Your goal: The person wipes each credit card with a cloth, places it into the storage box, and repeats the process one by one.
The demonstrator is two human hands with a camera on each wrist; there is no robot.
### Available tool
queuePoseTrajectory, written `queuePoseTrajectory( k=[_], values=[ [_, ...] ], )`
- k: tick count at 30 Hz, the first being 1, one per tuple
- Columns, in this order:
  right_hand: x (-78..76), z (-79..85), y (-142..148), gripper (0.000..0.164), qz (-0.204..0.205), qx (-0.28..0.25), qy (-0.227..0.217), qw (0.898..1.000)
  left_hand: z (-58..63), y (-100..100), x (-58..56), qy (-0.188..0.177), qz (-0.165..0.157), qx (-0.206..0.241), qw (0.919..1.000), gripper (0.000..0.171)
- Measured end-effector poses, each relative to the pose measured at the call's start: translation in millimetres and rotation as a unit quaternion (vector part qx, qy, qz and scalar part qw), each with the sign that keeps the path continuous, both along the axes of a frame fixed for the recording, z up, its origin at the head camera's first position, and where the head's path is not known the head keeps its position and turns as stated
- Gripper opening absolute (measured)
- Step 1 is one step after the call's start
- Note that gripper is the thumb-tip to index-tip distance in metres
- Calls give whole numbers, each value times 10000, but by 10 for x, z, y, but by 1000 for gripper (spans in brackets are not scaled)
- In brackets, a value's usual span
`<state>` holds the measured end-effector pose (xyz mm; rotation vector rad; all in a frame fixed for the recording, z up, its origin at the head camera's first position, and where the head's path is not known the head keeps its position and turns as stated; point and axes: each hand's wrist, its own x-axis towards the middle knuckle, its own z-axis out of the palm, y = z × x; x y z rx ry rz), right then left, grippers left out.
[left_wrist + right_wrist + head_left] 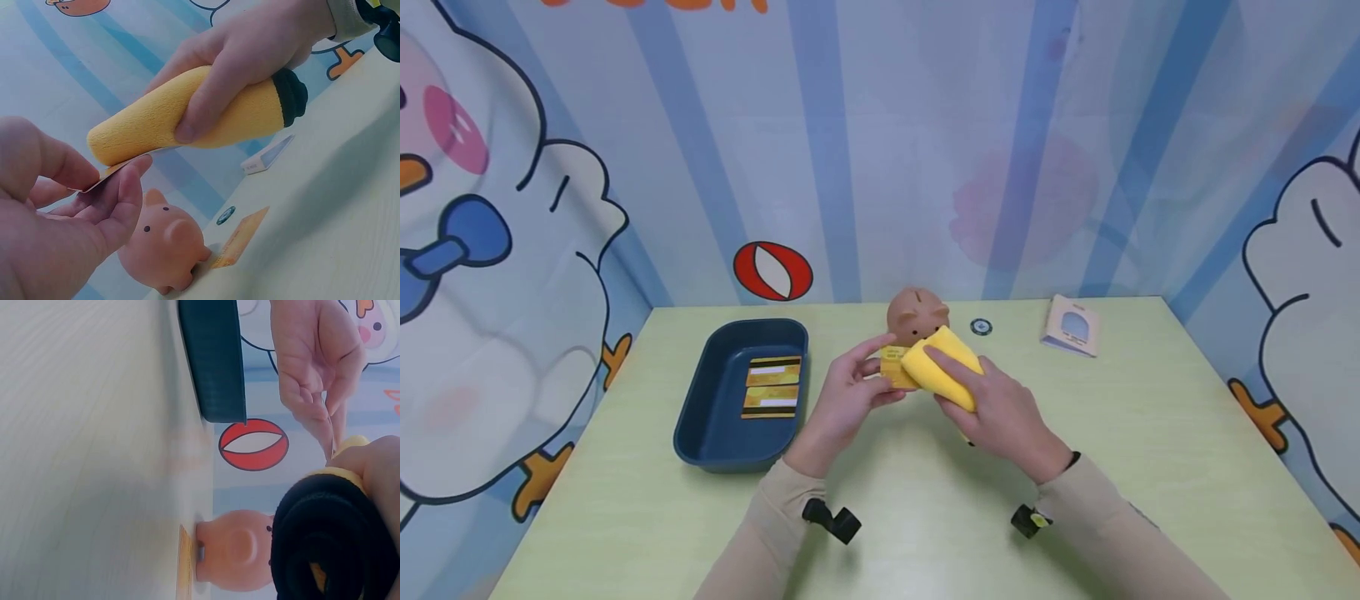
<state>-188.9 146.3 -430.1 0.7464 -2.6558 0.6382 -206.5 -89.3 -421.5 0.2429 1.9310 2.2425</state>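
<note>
My left hand (842, 396) pinches a gold card (892, 367) by its edge, holding it above the table in front of the piggy bank. A folded yellow cloth (943, 367) with a dark border (291, 99) is gripped in my right hand (1003, 408). The cloth lies against the card's face and covers part of it, as the left wrist view shows. Two more gold cards (771, 402) lie side by side in the dark blue tray (688, 425). Another card (242, 239) rests on the table near the piggy bank; the hands and cloth hide it in the head view.
The pink piggy bank (913, 310) stands at the table's back edge, behind the hands. To its right lies a round dark chip (981, 327). Farther right is a small pale booklet (1071, 327). A printed curtain (902, 150) hangs behind the pale table (1150, 467).
</note>
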Motion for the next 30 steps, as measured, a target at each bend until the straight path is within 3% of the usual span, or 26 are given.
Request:
queuePoseTrajectory(
  k=[10,18,30],
  values=[
    [-26,-35,84,68,-203,-79,-148,9997,49,-53,17,-60,-129,75,9999,56],
    [-38,-80,166,66,-348,-171,-345,9987,17,-82,10,-199,-320,-51,9993,59],
    [-73,1,316,63,-565,-234,-478,9970,-80,-71,-26,-294,-115,-142,9994,63]
  ],
)
